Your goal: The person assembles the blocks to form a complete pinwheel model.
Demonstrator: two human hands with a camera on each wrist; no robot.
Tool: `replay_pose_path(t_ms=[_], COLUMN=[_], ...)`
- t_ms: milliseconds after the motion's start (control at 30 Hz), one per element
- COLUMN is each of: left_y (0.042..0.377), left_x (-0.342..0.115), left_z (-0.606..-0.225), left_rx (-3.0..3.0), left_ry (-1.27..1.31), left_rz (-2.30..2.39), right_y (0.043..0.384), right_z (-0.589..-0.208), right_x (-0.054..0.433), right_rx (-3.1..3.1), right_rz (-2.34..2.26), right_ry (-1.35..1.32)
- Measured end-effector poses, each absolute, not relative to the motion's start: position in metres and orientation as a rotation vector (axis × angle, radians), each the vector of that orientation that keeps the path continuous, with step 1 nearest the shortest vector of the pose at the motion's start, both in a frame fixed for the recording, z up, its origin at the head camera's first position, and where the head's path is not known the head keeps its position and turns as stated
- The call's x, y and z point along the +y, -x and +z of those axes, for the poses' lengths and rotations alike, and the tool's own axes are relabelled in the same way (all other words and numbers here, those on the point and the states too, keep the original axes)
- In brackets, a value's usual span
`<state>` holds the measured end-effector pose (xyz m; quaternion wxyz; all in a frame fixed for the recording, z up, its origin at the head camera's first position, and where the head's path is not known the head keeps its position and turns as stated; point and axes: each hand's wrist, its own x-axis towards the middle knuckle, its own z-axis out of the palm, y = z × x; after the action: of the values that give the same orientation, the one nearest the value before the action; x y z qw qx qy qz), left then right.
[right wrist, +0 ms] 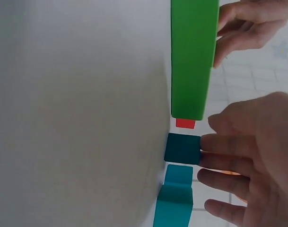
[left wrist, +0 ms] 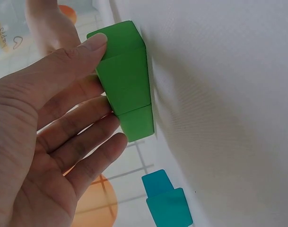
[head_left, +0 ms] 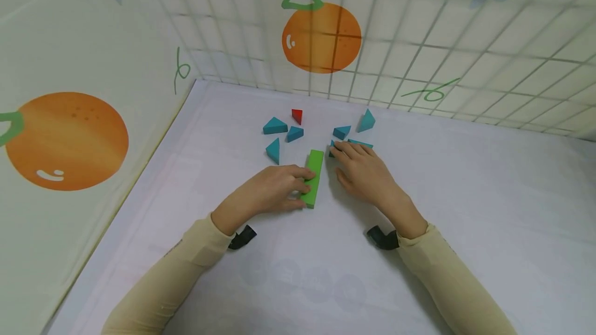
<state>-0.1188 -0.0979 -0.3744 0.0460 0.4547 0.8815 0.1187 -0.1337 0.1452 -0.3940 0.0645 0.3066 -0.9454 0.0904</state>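
A green bar [head_left: 314, 167], with a seam showing across it in the left wrist view, lies lengthwise away from me. My left hand [head_left: 274, 189] touches its left side and upper edge with fairly straight fingers, thumb at the near end. To the right, my right hand [head_left: 368, 173] reaches forward with extended fingers, fingertips right at a dark teal block [right wrist: 182, 148]. That hand partly covers the block in the head view. Just beyond its knuckles shows another blue-teal triangular block [head_left: 361, 143].
Beyond the bar at left lie teal triangular blocks [head_left: 275, 126] and a small red triangular block [head_left: 297, 116]. More teal blocks [head_left: 366, 121] lie at far right. A curtain with printed oranges [head_left: 321, 37] hangs behind the white table [head_left: 465, 195]; another stands at left.
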Motion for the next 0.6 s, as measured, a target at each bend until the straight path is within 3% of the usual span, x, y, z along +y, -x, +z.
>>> replay_pose_path(t_ms=[600], left_y=[0.1198], left_x=[-0.0972], left_z=[-0.3774], left_rx=[2.696], left_ry=[-1.387], left_rz=[0.394], right_y=[0.1362], right_z=[-0.3869], right_x=[0.1415], right_rx=[-2.878], right_rz=[0.215], right_ry=[-0.94])
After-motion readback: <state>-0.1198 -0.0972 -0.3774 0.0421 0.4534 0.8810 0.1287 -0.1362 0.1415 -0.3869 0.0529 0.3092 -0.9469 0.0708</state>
